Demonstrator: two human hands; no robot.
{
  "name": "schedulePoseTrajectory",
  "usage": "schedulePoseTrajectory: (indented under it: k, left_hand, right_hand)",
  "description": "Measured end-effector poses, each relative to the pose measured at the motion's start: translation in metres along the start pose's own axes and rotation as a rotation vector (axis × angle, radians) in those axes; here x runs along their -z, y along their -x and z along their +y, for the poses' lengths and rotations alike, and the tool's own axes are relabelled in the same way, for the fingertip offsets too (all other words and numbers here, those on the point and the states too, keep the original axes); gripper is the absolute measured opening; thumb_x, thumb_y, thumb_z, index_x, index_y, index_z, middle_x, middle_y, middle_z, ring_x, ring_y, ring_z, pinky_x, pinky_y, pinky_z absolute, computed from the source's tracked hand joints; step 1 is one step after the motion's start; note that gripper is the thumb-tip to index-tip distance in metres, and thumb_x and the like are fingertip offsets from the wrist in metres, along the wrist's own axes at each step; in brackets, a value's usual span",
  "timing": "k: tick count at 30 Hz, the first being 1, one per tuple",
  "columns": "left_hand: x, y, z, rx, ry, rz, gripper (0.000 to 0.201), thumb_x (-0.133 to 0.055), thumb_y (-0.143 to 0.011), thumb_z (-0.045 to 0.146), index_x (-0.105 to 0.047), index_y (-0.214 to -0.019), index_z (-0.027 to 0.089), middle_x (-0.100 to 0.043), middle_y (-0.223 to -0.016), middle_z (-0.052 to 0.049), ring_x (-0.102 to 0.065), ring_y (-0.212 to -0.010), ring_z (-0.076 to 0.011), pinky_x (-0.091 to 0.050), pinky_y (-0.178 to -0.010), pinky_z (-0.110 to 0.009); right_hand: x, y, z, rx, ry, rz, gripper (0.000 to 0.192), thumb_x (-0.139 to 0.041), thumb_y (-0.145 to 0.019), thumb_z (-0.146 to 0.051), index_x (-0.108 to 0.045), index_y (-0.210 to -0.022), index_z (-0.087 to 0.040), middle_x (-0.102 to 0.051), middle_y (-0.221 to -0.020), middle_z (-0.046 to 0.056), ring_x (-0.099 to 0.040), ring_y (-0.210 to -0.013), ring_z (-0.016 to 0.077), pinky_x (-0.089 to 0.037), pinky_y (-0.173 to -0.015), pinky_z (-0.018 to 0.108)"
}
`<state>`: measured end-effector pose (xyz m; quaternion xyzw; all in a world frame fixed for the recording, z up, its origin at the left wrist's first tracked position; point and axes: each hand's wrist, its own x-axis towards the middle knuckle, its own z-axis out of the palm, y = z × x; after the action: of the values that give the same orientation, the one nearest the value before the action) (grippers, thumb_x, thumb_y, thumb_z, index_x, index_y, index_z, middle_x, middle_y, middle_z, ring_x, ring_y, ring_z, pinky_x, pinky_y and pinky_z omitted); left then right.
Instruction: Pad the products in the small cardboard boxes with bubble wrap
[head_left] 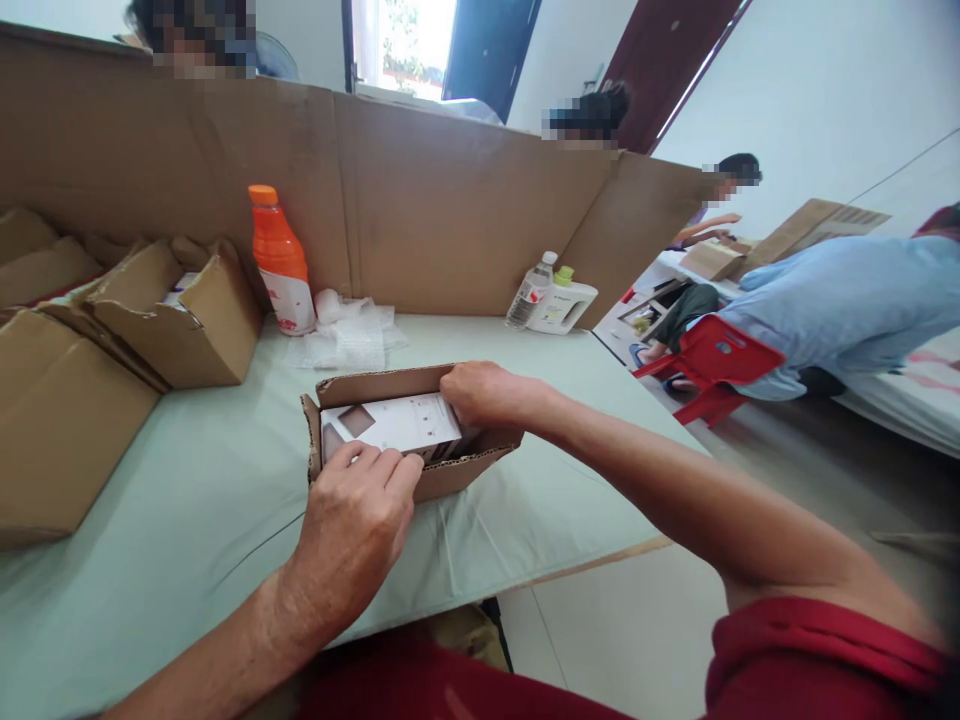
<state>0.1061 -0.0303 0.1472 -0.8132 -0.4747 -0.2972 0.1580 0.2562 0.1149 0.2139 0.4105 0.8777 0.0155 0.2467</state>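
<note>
An open cardboard box (450,484) rests on the covered table, its top flaps up. Inside it lies a white printed carton (401,425) with diamond-shaped dark patches on its top. My left hand (364,510) is closed over the near wall of the box, its fingertips reaching in beside the carton and partly hidden. At the right end of the box, my right hand (478,395) reaches in from above with bent fingers, closed at the end of the carton. Its fingertips are out of sight inside the box.
Larger cardboard boxes (67,430) stand at the left. Along the cardboard partition (450,210) are an orange-capped bottle (281,260), bubble wrap (356,335), a clear water bottle (531,290) and a white jug (562,307). Several people sit beyond, one near a red stool (720,355).
</note>
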Motion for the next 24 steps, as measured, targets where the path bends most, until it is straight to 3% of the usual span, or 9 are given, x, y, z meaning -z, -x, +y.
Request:
schedulePoseTrajectory:
  k: [5, 8, 12, 14, 15, 17, 20, 22, 24]
  left_hand:
    - [-0.004, 0.0, 0.0, -0.004, -0.024, -0.005, 0.018, -0.055, -0.086, 0.002, -0.067, -0.093, 0.013, -0.063, -0.074, -0.004, -0.057, -0.067, -0.0232, -0.048, -0.071, -0.042]
    - [-0.003, -0.001, 0.001, -0.004, -0.005, -0.006, 0.018, -0.056, -0.087, 0.004, -0.066, -0.1, 0.011, -0.065, -0.077, -0.006, -0.06, -0.071, -0.0242, -0.051, -0.071, -0.043]
    - [0.011, 0.01, 0.0, 0.027, 0.132, 0.158, 0.042, -0.063, -0.085, 0.003, -0.059, -0.126, 0.012, -0.066, -0.121, -0.016, -0.061, -0.116, -0.0328, -0.052, -0.098, -0.05]
    - [0.015, 0.026, -0.003, 0.126, 0.164, 0.279, 0.057, -0.066, -0.084, 0.003, -0.054, -0.137, 0.018, -0.056, -0.14, -0.016, -0.053, -0.131, -0.0336, -0.047, -0.108, -0.052]
    - [0.015, 0.037, -0.006, 0.216, 0.165, 0.319, 0.06, -0.067, -0.084, 0.004, -0.053, -0.14, 0.022, -0.053, -0.143, -0.015, -0.052, -0.133, -0.0327, -0.046, -0.11, -0.052]
    - [0.005, 0.064, -0.012, 0.462, 0.188, 0.323, 0.06, -0.066, -0.088, 0.012, -0.05, -0.144, 0.028, -0.052, -0.146, -0.013, -0.053, -0.132, -0.0313, -0.044, -0.112, -0.053]
    - [-0.022, 0.101, -0.017, 0.812, 0.423, 0.175, 0.058, -0.063, -0.092, 0.031, -0.045, -0.147, 0.029, -0.051, -0.147, -0.013, -0.058, -0.126, -0.0315, -0.048, -0.108, -0.056]
    - [-0.04, 0.114, -0.019, 0.952, 0.605, 0.075, 0.059, -0.063, -0.09, 0.04, -0.045, -0.145, 0.027, -0.053, -0.144, -0.013, -0.062, -0.12, -0.0303, -0.053, -0.103, -0.053]
    - [-0.052, 0.111, -0.021, 1.051, 0.711, 0.026, 0.057, -0.065, -0.087, 0.044, -0.049, -0.139, 0.025, -0.057, -0.138, -0.013, -0.065, -0.114, -0.0285, -0.056, -0.099, -0.05]
  right_hand:
    - [-0.006, 0.0, 0.003, -0.027, -0.105, 0.088, 0.024, -0.06, -0.085, -0.014, -0.075, -0.102, -0.008, -0.077, -0.102, 0.02, -0.073, -0.094, 0.0273, -0.05, -0.072, 0.028]
    - [-0.015, 0.013, 0.011, -0.025, -0.244, 0.24, 0.025, -0.057, -0.085, -0.013, -0.073, -0.105, -0.011, -0.077, -0.102, 0.015, -0.073, -0.094, 0.0251, -0.051, -0.075, 0.029]
    - [-0.042, 0.057, 0.027, -0.014, -0.535, 0.746, 0.025, -0.054, -0.093, -0.018, -0.07, -0.112, -0.016, -0.074, -0.118, 0.011, -0.07, -0.104, 0.0211, -0.053, -0.088, 0.031]
    - [-0.069, 0.083, 0.035, -0.062, -0.641, 1.007, 0.021, -0.054, -0.096, -0.023, -0.07, -0.108, -0.018, -0.072, -0.122, 0.01, -0.068, -0.11, 0.021, -0.053, -0.093, 0.034]
    - [-0.086, 0.092, 0.038, -0.105, -0.682, 1.075, 0.018, -0.056, -0.096, -0.025, -0.07, -0.106, -0.019, -0.073, -0.119, 0.01, -0.068, -0.109, 0.0212, -0.054, -0.093, 0.036]
    - [-0.122, 0.101, 0.039, -0.174, -0.798, 1.052, 0.018, -0.06, -0.094, -0.027, -0.068, -0.108, -0.021, -0.074, -0.113, 0.009, -0.07, -0.1, 0.0208, -0.057, -0.085, 0.036]
    - [-0.165, 0.086, 0.023, -0.129, -0.983, 0.826, 0.043, -0.067, -0.086, -0.03, -0.06, -0.127, -0.02, -0.072, -0.115, 0.011, -0.07, -0.093, 0.0214, -0.058, -0.077, 0.036]
    - [-0.177, 0.063, 0.007, -0.058, -1.054, 0.712, 0.053, -0.07, -0.082, -0.032, -0.056, -0.131, -0.018, -0.07, -0.117, 0.012, -0.068, -0.097, 0.023, -0.058, -0.079, 0.037]
    - [-0.175, 0.039, -0.004, -0.037, -1.08, 0.681, 0.046, -0.069, -0.082, -0.034, -0.058, -0.122, -0.017, -0.07, -0.112, 0.013, -0.066, -0.095, 0.0237, -0.056, -0.081, 0.038]
